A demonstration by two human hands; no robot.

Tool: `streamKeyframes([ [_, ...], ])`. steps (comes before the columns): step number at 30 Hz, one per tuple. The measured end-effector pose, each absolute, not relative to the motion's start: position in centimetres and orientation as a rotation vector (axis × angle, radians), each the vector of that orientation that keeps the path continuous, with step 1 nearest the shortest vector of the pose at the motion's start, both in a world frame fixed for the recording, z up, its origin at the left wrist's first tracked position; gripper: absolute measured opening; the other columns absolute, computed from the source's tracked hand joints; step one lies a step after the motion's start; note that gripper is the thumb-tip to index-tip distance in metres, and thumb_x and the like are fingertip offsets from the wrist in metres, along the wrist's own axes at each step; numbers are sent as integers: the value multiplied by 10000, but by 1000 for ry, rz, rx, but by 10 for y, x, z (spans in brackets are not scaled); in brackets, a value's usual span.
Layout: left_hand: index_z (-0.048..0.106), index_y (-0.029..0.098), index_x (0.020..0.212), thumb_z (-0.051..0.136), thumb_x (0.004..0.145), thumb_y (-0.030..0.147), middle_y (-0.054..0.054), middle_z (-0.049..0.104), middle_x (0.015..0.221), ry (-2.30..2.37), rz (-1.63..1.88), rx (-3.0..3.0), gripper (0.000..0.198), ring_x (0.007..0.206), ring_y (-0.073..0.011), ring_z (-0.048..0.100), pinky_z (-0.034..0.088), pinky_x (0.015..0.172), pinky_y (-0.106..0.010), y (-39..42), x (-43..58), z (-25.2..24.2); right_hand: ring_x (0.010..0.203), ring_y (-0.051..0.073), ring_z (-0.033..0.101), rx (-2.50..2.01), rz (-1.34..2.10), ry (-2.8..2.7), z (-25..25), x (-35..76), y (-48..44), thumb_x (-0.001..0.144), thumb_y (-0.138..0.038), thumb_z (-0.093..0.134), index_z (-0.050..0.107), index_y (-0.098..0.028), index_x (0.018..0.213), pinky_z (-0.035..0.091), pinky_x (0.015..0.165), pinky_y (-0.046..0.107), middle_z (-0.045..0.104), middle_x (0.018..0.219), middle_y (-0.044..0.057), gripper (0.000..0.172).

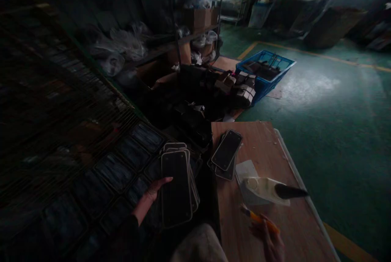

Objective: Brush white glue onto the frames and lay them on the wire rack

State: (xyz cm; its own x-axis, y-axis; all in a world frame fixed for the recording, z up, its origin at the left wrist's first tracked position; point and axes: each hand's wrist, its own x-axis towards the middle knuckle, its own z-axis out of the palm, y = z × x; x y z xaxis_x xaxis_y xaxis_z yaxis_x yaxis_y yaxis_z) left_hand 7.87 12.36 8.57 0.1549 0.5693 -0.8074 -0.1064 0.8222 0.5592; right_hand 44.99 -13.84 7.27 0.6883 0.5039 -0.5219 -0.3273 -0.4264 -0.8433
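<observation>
Head: left hand [151,197] grips panels [175,188]; crate [285,65] holds parts [261,70].

just one head-worn cam here, looks forward and down from close above the desk [275,148], with shelves [183,38] and floor [336,111] farther off.

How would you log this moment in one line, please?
left hand: holds panel stack | right hand: holds orange tool | table: second stack

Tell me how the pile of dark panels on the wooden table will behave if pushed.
The pile lies fanned unevenly, so it would probably slide apart rather than move as one. The panels look thin, flat and glossy: likely light and slippery.
</observation>
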Motion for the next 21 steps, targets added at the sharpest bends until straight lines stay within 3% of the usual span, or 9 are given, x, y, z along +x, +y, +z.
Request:
streamKeyframes([
  [9, 713, 100, 929, 843, 553, 319, -135, 760, 903, 1354, 320, 407, 454, 839, -309, 721, 578, 810, -413, 205, 89, 42, 720, 245, 703, -1888, 1013, -258, 54, 481, -95, 722, -655, 663, 556, -148, 1180, 592, 652, 345, 721, 867, 84, 692],
  [14, 716, 71, 893, 876, 512, 336, -158, 754, 930, 1398, 310, 538, 490, 846, -312, 719, 583, 791, -388, 210, 83, 32, 687, 247, 698, -1893, 973, -308, 62, 480, -86, 698, -667, 672, 583, -162, 1106, 582, 605, 348, 710, 836, 86, 656],
  [21, 666, 103, 998, 886, 521, 322, -140, 745, 986, 1488, 426, 695, 568, 856, -269, 717, 583, 812, -399, 201, 83, 22, 640, 198, 669, -1941, 903, -417, 58, 487, -86, 821, -602, 569, 573, -172, 1091, 536, 571, 309, 676, 806, 53, 508],
])
